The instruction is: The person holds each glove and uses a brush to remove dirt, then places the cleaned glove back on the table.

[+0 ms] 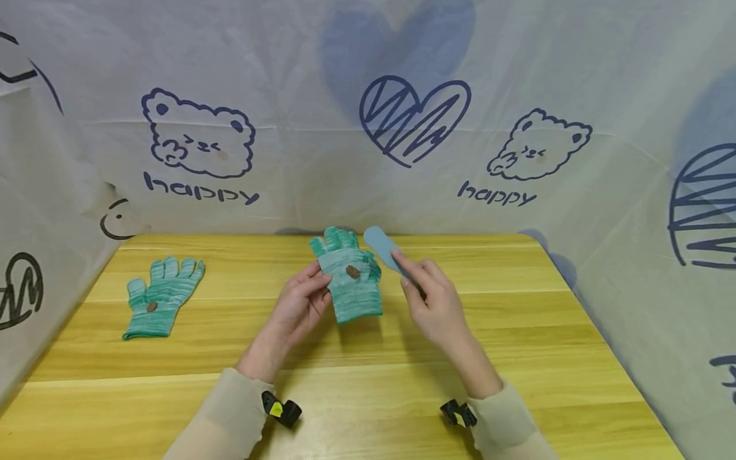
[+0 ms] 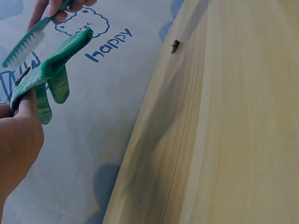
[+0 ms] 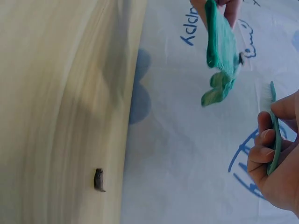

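Observation:
A green-and-white knit glove (image 1: 358,297) is held up over the table by my left hand (image 1: 299,303), thumb on its near face and fingers behind. On that face sits a small brown lump (image 1: 352,272), seen standing proud of the knit in the left wrist view. My right hand (image 1: 436,300) grips a pale blue-green brush (image 1: 379,241), its index finger stretched along the back. White bristles (image 2: 25,49) face the glove, and the right wrist view shows a gap between brush and glove. A second matching glove (image 1: 163,291) lies flat at the left, bearing another brown lump (image 1: 152,306).
Both hands are above a yellow wood-grain table (image 1: 506,332). A small dark brown piece (image 3: 99,180) lies near the table's far edge in both wrist views. Behind stands a white cloth backdrop (image 1: 310,166) with bear and heart drawings.

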A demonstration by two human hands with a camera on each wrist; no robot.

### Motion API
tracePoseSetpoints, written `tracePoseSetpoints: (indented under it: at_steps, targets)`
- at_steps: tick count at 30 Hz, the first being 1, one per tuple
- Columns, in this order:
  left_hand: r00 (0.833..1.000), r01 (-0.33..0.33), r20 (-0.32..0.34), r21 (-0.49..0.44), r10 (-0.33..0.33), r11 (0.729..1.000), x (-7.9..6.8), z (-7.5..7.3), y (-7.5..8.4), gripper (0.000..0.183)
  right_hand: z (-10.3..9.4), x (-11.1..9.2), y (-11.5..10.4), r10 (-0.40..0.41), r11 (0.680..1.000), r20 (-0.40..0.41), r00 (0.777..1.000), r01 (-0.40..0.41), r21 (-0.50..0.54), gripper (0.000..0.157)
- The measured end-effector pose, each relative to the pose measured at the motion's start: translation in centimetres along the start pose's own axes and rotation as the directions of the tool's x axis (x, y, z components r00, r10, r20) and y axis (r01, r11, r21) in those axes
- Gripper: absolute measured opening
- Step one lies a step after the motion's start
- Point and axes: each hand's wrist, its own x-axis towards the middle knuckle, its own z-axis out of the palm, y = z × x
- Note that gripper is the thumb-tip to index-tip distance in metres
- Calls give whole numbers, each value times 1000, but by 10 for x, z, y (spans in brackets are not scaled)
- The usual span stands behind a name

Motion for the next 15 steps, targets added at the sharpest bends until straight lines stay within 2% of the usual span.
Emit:
tracePoseSetpoints:
  at_steps: [7,15]
  targets:
    - [1000,-4,-4,-7,4,1000,0,-1,0,47,11,-4,-14,-87,996,57,995,89,-32,45]
    - [1000,-7,-13,3,7,1000,0,0,2,52,22,-9,-19,-105,989,135,985,118,-85,46]
